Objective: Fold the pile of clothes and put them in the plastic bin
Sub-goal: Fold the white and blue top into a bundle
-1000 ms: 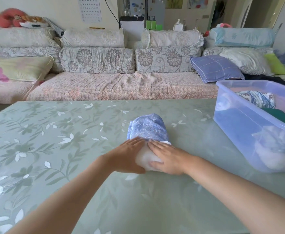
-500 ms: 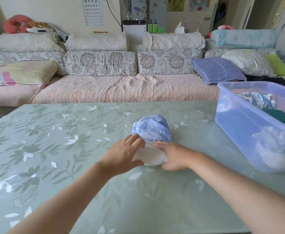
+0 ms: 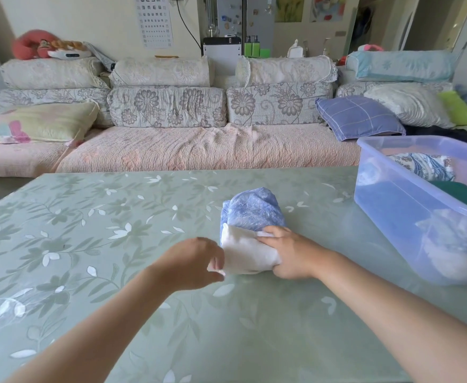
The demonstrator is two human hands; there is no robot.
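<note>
You had one readable thing before you: an eye chart pinned to the wall behind the sofa. Its top row showed three large block shapes that looked like W, E, 3 and M turned about, the same E-form facing different ways. The rows under it carried the same shape, shrinking line by line until they were too small to make out. Nothing else in your view, the green bottles included, bore lettering you could read.

Cushion-laden sofa behind green floral table, eye chart above.
</note>
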